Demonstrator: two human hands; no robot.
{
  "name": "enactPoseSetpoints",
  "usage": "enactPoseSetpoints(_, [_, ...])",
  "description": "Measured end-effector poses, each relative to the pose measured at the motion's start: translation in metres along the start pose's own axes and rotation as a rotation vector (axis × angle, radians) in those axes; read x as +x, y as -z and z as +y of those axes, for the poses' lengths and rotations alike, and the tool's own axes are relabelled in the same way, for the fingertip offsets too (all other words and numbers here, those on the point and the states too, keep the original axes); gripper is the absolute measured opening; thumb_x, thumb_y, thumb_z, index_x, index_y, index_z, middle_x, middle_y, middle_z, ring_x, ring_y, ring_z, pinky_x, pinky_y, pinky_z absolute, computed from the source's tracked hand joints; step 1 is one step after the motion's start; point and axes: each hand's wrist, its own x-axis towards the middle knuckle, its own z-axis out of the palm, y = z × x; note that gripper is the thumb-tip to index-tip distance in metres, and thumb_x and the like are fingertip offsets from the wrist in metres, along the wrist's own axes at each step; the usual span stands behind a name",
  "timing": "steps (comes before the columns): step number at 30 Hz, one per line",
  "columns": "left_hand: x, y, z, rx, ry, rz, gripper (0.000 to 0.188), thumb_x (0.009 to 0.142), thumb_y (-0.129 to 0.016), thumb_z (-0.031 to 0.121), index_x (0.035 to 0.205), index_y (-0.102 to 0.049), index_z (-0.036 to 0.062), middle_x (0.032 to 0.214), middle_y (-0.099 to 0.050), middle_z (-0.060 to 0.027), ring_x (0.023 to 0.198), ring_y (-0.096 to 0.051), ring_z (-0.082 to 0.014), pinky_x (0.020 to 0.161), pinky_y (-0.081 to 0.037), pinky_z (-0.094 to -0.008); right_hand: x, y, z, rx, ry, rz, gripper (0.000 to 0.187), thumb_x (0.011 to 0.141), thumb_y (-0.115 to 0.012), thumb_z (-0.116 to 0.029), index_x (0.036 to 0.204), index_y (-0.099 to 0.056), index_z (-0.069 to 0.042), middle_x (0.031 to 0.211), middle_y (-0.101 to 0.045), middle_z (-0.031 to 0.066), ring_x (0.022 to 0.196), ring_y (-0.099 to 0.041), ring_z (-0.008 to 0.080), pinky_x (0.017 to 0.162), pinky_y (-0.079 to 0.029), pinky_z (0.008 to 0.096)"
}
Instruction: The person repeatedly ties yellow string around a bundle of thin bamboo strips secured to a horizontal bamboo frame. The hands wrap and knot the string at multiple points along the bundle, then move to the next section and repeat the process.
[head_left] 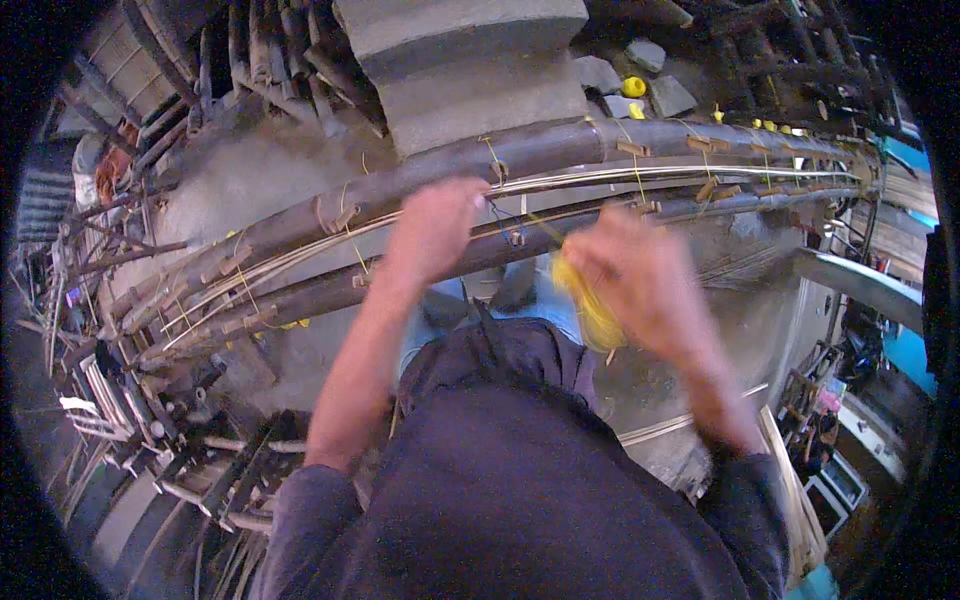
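Two long dark poles, the far pole [560, 142] and the near pole [470, 243], run side by side across my front. Thin pale strips [600, 180] lie lengthwise between them, with yellow ties crossing at intervals. My left hand [445, 220] is at the strips near the middle, fingers drawn together; motion blur hides what they pinch. Beside its fingertips a dark blue cord [513, 230] loops down to a small peg on the near pole. Right of it, my right hand [635, 265] is closed on a bundle of yellow twine [590, 305], and a yellow strand stretches from it toward the left hand.
Beyond the poles rises a concrete block [470, 70], with loose stones [672, 95] and a yellow ball-shaped thing [634, 87] to its right. Stacked wood [290, 50] stands at the far left. A wooden rack [215, 480] is at the lower left.
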Motion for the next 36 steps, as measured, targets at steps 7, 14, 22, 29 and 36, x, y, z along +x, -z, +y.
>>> enactPoseSetpoints(7, [0.004, -0.027, 0.01, 0.119, -0.03, 0.277, 0.009, 0.08, -0.065, 0.017, 0.081, -0.068, 0.0083, 0.075, -0.066, -0.0106, 0.071, -0.064, -0.0283, 0.067, -0.048, -0.0384, 0.149, -0.024, -0.014, -0.283, 0.282, -0.125, 0.022, 0.083, -0.06, -0.022, 0.094, -0.067, -0.004, 0.096, -0.065, 0.013, 0.09, -0.063, 0.035, 0.076, -0.052, 0.0443])
enactPoseSetpoints(14, [0.008, -0.032, 0.01, 0.195, -0.076, 0.303, 0.013, 0.083, -0.065, 0.022, 0.082, -0.07, 0.0105, 0.071, -0.066, -0.0126, 0.064, -0.064, -0.032, 0.057, -0.047, -0.042, 0.182, -0.069, 0.052, 1.157, -0.13, 0.16, 0.038, 0.09, -0.052, -0.036, 0.067, -0.058, -0.006, 0.059, -0.052, 0.0101, 0.056, -0.054, 0.0224, 0.054, -0.045, 0.0352])
enactPoseSetpoints(22, [0.016, -0.016, 0.036, -0.325, 0.198, 0.127, 0.02, 0.094, -0.057, 0.023, 0.086, -0.066, 0.0075, 0.076, -0.065, -0.0059, 0.069, -0.062, -0.0162, 0.066, -0.046, -0.0322, 0.015, -0.18, 0.066, 0.21, 0.42, -0.204, 0.018, 0.087, -0.054, -0.022, 0.096, -0.06, -0.008, 0.083, -0.065, 0.0133, 0.076, -0.064, 0.0328, 0.069, -0.053, 0.0436])
enactPoseSetpoints(29, [0.124, -0.008, -0.009, -0.358, 0.417, -0.127, 0.036, 0.095, -0.048, 0.033, 0.086, -0.06, 0.0013, 0.081, -0.066, -0.0096, 0.072, -0.06, -0.0258, 0.069, -0.046, -0.0371, 0.03, -0.113, 0.101, 1.4, -0.837, 0.271, 0.017, 0.089, -0.049, -0.019, 0.09, -0.06, -0.006, 0.063, -0.054, 0.0039, 0.048, -0.048, 0.016, 0.045, -0.039, 0.0313])
enactPoseSetpoints(36, [0.097, 0.067, -0.052, 0.064, 0.019, -0.027, 0.03, 0.094, -0.051, 0.032, 0.106, -0.064, 0.008, 0.1, -0.066, -0.0136, 0.095, -0.062, -0.0303, 0.084, -0.047, -0.037, -0.021, -0.149, 0.078, 0.978, -0.732, 0.132, 0.021, 0.093, -0.047, -0.026, 0.079, -0.052, -0.011, 0.057, -0.037, -0.0023, 0.044, -0.035, 0.0093, 0.039, -0.029, 0.0277])
